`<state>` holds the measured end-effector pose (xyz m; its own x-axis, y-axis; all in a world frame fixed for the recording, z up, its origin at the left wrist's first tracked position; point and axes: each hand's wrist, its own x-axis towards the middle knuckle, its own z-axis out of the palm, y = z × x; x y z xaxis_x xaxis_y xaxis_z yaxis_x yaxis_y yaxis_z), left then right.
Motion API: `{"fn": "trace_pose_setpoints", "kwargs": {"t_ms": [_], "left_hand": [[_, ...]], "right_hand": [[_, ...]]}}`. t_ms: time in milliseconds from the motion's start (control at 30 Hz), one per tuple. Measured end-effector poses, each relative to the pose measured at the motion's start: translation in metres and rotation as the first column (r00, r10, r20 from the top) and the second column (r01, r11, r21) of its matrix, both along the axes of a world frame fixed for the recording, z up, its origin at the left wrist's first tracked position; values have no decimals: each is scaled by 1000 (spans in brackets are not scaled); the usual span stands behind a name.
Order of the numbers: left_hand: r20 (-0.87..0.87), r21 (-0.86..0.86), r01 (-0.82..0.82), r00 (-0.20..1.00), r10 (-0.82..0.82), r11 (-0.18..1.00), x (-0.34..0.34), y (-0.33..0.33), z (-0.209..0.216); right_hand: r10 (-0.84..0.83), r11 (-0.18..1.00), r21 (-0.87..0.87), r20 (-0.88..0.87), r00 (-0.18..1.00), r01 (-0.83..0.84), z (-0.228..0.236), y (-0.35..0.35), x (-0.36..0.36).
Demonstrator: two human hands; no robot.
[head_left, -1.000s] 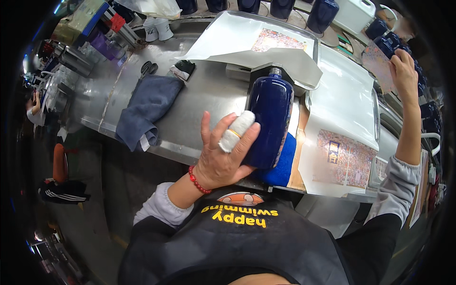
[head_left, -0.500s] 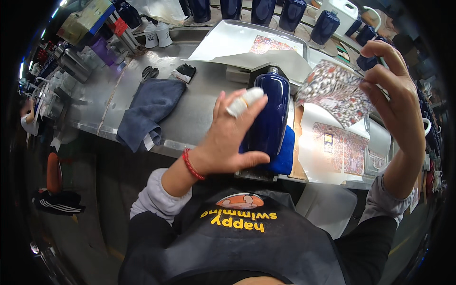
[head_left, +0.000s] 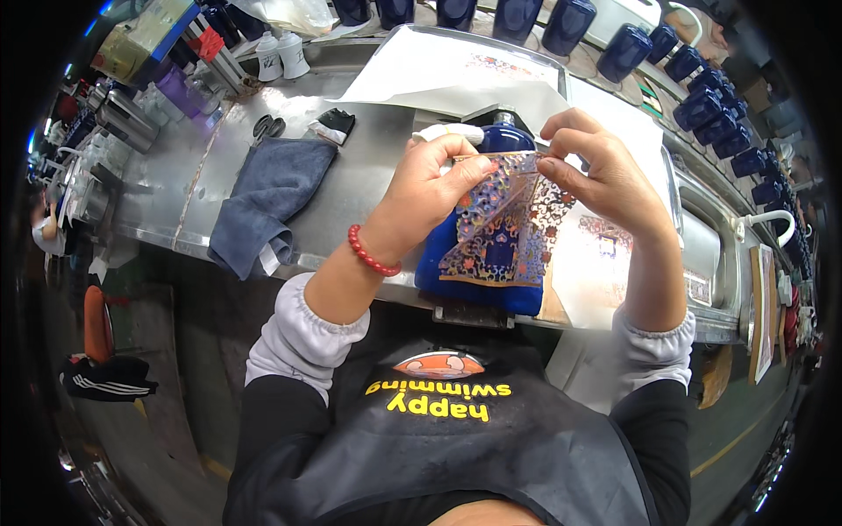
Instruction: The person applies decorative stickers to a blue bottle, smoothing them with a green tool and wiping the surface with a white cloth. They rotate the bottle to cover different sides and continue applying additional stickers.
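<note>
A patterned decal sheet [head_left: 500, 230], thin and partly see-through with multicoloured motifs, hangs over a glossy dark blue bottle [head_left: 507, 137]. My left hand [head_left: 428, 186] pinches its upper left part between thumb and fingers; a white wrap covers one finger. At the upper right corner, my right hand [head_left: 605, 175] grips the same sheet with thumb and forefinger. The sheet looks folded or creased in the middle. Only the bottle's neck and shoulder show plainly, the rest being behind the sheet. Under it lies a bright blue cloth [head_left: 517, 300] at the bench edge.
Left on the metal bench [head_left: 351, 188] lie a grey-blue cloth [head_left: 276, 180] and black scissors [head_left: 267, 129]. Behind stands a tray [head_left: 421, 66] with white sheets. More printed sheets [head_left: 605, 250] are at the right. Several dark blue bottles [head_left: 568, 26] line the back; a sink [head_left: 702, 250] sits far right.
My right hand has brought the sheet left and over the bottle. My left hand, formerly spread against the bottle, has moved up and now pinches the sheet too.
</note>
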<state>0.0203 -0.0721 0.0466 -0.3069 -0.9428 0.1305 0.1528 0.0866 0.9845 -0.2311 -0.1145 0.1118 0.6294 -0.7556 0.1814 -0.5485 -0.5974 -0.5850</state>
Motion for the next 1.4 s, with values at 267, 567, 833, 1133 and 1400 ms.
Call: {"fn": "trace_pose_setpoints", "kwargs": {"t_ms": [267,567,833,1133,1400], "left_hand": [[228,-206,-277,919,321,939,-9,-31,-45],[62,-34,-197,978,199,980,-7,-46,-52],[-98,77,-318,941,325,945,-11,-45,-62],[400,-570,-204,777,486,796,-16,36,-56],[316,-456,-237,858,405,858,-17,32,-66]], "right_hand": [[-114,985,141,127,985,96,-40,-24,-7],[-164,954,284,222,961,97,-57,-29,-8],[-296,832,554,459,838,-9,-76,-23,-11],[-422,772,631,421,803,75,-79,-13,-13],[-437,768,637,438,785,72,-73,-12,-13]]}}
